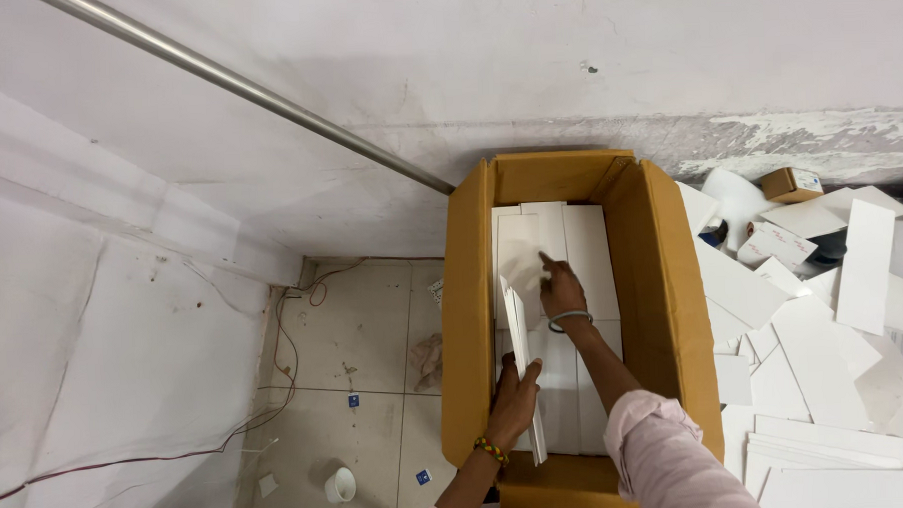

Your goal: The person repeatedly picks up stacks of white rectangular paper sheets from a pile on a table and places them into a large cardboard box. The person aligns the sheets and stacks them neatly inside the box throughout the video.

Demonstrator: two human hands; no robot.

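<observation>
A tall brown cardboard carton (470, 303) stands open on the floor, packed with flat white boxes (586, 244) lying in rows. My left hand (514, 402), with a coloured bead bracelet, grips the near end of a thin white box (520, 332) held on edge inside the carton. My right hand (561, 288), with a metal bangle at the wrist and a pink sleeve up the arm, reaches deeper in, its index finger stretched onto the white boxes at the far end.
A heap of loose white boxes (824, 321) lies right of the carton, with a small brown box (789, 183) on top. A steel pipe (246, 86) crosses the wall. On the tiled floor at left sit a white cup (340, 484) and trailing wires (280, 360).
</observation>
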